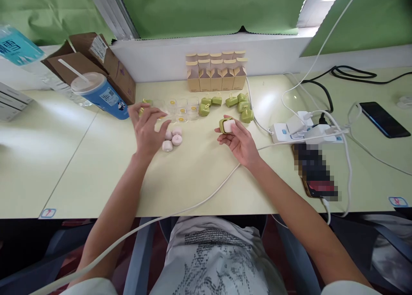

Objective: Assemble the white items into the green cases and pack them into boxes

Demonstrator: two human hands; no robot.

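Note:
My right hand (238,141) holds a green case with a white piece set in it (227,125), fingers curled around it just above the table. My left hand (147,127) hovers over several small pink round pieces (172,139), its fingers spread and slightly bent; a small yellow-green item (140,111) shows at its fingertips, and I cannot tell whether it is held. Beyond the hands lie several clear cups with yellow dots (182,109) and several green cases (240,106).
Several small tan boxes (216,74) stand at the back. A blue lidded cup (100,94), a cardboard box (96,59) and a water bottle (19,50) are at the left. A power strip (289,132), cables and two phones (383,119) lie at the right.

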